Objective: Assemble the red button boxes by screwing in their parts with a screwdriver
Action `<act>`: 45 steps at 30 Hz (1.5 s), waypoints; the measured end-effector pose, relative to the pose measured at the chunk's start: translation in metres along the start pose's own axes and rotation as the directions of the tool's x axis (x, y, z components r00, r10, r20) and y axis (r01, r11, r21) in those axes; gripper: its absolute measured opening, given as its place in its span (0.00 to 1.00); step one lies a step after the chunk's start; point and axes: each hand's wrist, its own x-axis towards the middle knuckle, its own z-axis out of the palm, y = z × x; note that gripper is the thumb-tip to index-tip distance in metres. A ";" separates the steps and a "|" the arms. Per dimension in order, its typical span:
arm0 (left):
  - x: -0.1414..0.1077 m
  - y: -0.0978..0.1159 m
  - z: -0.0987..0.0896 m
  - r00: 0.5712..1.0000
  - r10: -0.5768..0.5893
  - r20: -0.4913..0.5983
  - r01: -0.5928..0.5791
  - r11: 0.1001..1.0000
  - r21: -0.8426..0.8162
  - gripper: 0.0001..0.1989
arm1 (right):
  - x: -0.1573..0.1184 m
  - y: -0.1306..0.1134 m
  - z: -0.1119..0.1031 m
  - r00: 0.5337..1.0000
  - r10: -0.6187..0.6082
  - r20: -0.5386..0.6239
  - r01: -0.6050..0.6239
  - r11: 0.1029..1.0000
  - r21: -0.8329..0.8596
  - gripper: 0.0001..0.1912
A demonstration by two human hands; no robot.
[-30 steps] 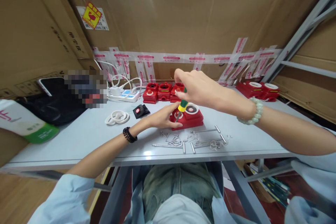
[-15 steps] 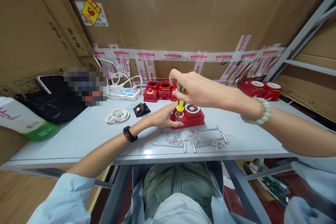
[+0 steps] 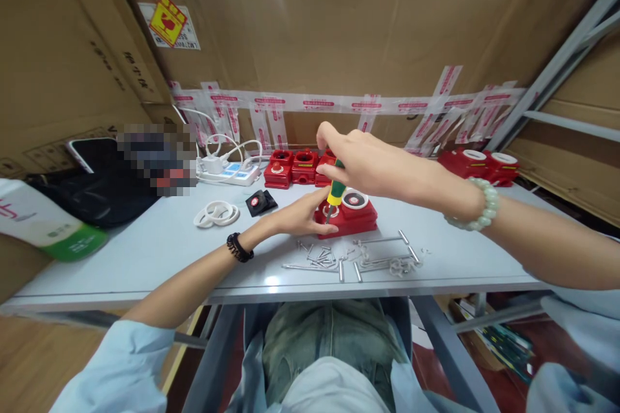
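The right hand (image 3: 371, 158) grips a screwdriver (image 3: 336, 193) in its fingers, tip down over the red box (image 3: 357, 224) that the left hand's (image 3: 303, 214) fingers steady on the counter (image 3: 159, 239), white ring (image 3: 365, 202) apparently already seated, loose screws (image 3: 323, 258) below them unused.

Screws (image 3: 323, 256) before the housing (image 3: 356, 219), rings (image 3: 216, 213) to its left, power strip (image 3: 230, 172) behind the rings

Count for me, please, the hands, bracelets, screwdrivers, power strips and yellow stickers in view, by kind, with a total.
Hands: 2 (left hand, right hand)
Bracelets: 2 (black bracelet, pale green beaded bracelet)
Screwdriver: 1
Power strip: 1
Yellow sticker: 1
Total: 7
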 end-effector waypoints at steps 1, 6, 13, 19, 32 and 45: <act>0.000 -0.001 0.000 1.000 0.000 0.005 0.000 1.000 0.000 0.32 | 0.000 0.002 -0.001 0.999 -0.044 0.018 0.043 0.998 0.052 0.10; -0.002 0.000 0.000 0.999 -0.015 0.031 0.015 1.000 0.002 0.27 | 0.001 0.010 -0.002 0.979 -0.199 0.043 0.183 0.952 0.246 0.17; -0.012 0.017 -0.006 0.978 0.049 -0.204 -0.039 0.998 0.052 0.24 | 0.001 0.010 0.008 0.985 -0.152 -0.079 0.169 0.945 0.279 0.16; -0.011 0.018 -0.007 0.989 -0.040 -0.142 0.021 0.991 -0.132 0.12 | 0.002 0.007 0.016 0.984 -0.089 -0.157 0.135 0.940 0.314 0.16; -0.004 0.000 0.015 0.925 -0.237 -0.297 0.111 0.916 -0.386 0.22 | -0.010 -0.003 0.063 0.891 0.173 -0.419 0.109 0.816 0.568 0.20; -0.010 0.013 -0.006 0.972 -0.160 -0.171 0.083 0.919 -0.386 0.16 | -0.010 0.005 0.082 0.897 0.212 -0.388 0.114 0.736 0.667 0.13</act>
